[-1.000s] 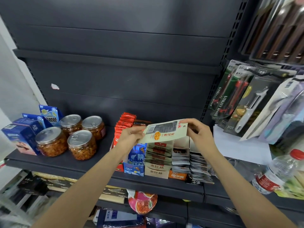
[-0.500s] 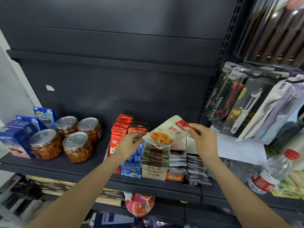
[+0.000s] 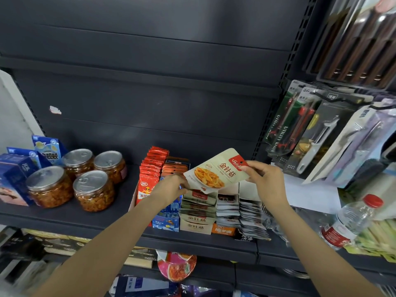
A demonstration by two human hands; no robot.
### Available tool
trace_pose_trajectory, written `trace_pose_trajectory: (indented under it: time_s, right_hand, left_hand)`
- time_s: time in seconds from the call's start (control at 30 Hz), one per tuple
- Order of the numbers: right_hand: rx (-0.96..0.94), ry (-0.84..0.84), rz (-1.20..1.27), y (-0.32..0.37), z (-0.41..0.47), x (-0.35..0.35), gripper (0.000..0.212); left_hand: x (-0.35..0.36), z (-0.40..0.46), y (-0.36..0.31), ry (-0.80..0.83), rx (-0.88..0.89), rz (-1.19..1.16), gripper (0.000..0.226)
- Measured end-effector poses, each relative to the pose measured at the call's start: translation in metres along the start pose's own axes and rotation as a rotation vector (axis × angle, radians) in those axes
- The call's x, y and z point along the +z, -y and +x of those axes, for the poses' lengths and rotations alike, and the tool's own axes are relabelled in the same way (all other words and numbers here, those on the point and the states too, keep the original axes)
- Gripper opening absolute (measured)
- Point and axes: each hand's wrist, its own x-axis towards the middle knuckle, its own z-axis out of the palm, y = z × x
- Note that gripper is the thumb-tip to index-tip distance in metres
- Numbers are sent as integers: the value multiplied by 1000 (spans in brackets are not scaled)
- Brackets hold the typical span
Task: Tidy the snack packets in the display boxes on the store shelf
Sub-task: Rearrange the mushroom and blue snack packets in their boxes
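A beige snack packet [image 3: 216, 171] with a red corner label and a picture of orange strips is held tilted above the display boxes. My right hand [image 3: 264, 180] pinches its upper right corner. My left hand [image 3: 171, 188] pinches its lower left edge. Below it stands a beige display box [image 3: 197, 226] with several matching packets stacked in it. Beside that are a blue box [image 3: 166, 222], a row of red packets [image 3: 150, 170], an orange box [image 3: 224, 229] and a leaning row of white-and-black packets [image 3: 251, 215].
Several clear jars with metal lids [image 3: 92, 191] and blue cartons [image 3: 16, 174] stand at the shelf's left. Packaged knives and peelers [image 3: 308, 133] hang at right above a water bottle [image 3: 351, 221]. The dark shelf edge [image 3: 192, 241] runs below the boxes; more goods lie underneath.
The packet has been turned over from its printed back to its picture side and now tilts up to the right. Both hands kept hold of it.
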Motion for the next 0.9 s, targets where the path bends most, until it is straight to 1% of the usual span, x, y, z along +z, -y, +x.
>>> trace_pose_trajectory:
  time_s: [0.1, 0.2, 0.3, 0.4, 0.5, 0.57, 0.63, 0.67, 0.7, 0.77, 0.83, 0.9]
  right_hand:
    - [31, 45, 38, -1, -2, 1, 18]
    - [43, 78, -47, -10, -2, 4, 14]
    - [-44, 100, -237, -19, -2, 9, 16]
    - [-141, 149, -343, -17, -4, 19, 16]
    - [-234, 360, -499, -12, -7, 33, 21]
    - [-272, 510, -658, -12, -10, 46, 27]
    - [-309, 591, -815, -13, -12, 60, 32]
    - [-294, 609, -842, -15, -13, 66, 35]
    - [-234, 610, -832, -17, -13, 70, 35]
    - [-181, 591, -776, -23, -14, 75, 28]
    - [-222, 565, -816, -28, -14, 79, 29]
    - [-211, 495, -807, -32, -15, 80, 26]
  left_hand:
    - [2, 7, 3, -28, -26, -63, 18]
    - [2, 14, 4, -66, -33, -104, 13]
    - [-2, 20, 4, -60, -33, -156, 9]
    - [-4, 23, 6, -23, -28, -175, 6]
    - [-4, 24, 7, -10, -22, -161, 6]
    - [-5, 24, 7, 3, -9, -153, 7]
    - [-7, 25, 7, 22, 6, -144, 8]
    - [-9, 25, 7, 32, 17, -127, 8]
    - [-10, 25, 6, 39, 28, -107, 8]
    - [-12, 25, 5, 44, 39, -74, 10]
    - [-13, 24, 6, 37, 34, -57, 10]
    - [-12, 23, 8, 11, 30, -60, 8]
